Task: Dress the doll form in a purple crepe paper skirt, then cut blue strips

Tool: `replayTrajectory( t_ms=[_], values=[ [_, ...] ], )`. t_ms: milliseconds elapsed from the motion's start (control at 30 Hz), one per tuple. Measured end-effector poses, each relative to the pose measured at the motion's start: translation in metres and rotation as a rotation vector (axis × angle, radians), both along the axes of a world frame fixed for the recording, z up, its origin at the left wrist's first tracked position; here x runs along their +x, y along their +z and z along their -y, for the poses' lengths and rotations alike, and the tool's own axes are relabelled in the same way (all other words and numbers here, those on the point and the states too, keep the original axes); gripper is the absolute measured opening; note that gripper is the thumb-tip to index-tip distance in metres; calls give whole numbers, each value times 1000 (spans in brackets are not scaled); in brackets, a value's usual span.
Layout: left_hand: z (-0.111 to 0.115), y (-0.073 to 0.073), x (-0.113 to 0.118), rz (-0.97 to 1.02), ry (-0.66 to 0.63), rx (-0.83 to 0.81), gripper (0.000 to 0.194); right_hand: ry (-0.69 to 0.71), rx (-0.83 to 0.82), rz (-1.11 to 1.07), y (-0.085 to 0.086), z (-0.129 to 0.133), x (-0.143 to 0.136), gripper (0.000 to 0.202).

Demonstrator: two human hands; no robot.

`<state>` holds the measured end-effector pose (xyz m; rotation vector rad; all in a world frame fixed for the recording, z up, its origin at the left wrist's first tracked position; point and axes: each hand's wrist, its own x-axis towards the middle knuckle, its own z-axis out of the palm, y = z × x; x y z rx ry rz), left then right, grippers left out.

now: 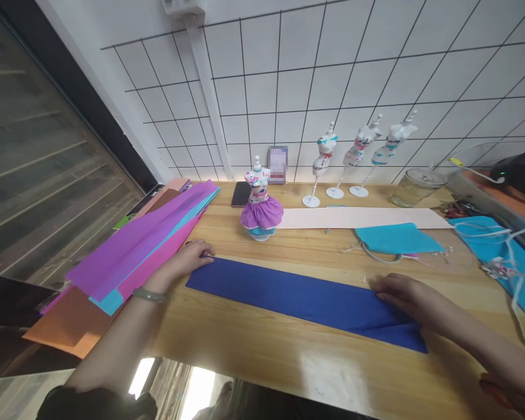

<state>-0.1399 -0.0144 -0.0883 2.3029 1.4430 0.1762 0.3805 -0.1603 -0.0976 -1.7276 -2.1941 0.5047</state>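
A long dark blue strip [289,294] of thin cloth or crepe paper lies across the wooden table [245,350], with wrinkles at its right end. My left hand [196,256] is closed on the strip's upper left corner, fingers bent. At the other end my right hand [398,294] pinches the upper edge, its thumb largely hidden. Just beyond the strip stands a small dress form [257,184] wearing a purple gathered skirt [262,213] with light blue under it.
Stacked purple, blue, pink and orange sheets [149,233] lie left. Behind are a pale pink strip [324,217], a dark phone [240,194], a propped phone [278,165] and three dress forms [325,153]. Turquoise pieces [394,238], a glass jar [415,189] and white cords [510,256] are right.
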Motion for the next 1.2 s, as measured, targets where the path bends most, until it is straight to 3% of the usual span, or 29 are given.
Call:
replayTrajectory(
  t_ms=[100,200,333,467,600,733,867,1067,1200],
  values=[
    [-2,-1,-2,10,-10,-26,23,75,-106,-9,7,1,-2,24],
    [1,5,-3,45,-13,-51,26,41,-139,-14,8,0,2,25],
    [4,17,-5,75,3,-47,31,35,-96,-15,8,-4,9,27],
    [12,20,1,47,2,103,40,69,40,-40,18,1,3,32],
    [34,14,19,23,-105,180,47,77,1,-3,31,25,-7,26],
    [60,9,38,2,-178,137,54,98,26,94,25,44,-8,23],
    [71,11,49,-48,-179,99,60,104,81,104,14,44,-5,22],
    [71,10,52,-58,-181,127,57,-149,-107,-165,12,33,2,31],
    [67,9,48,-25,-199,140,44,-213,-182,-271,11,25,4,36]
  ],
)
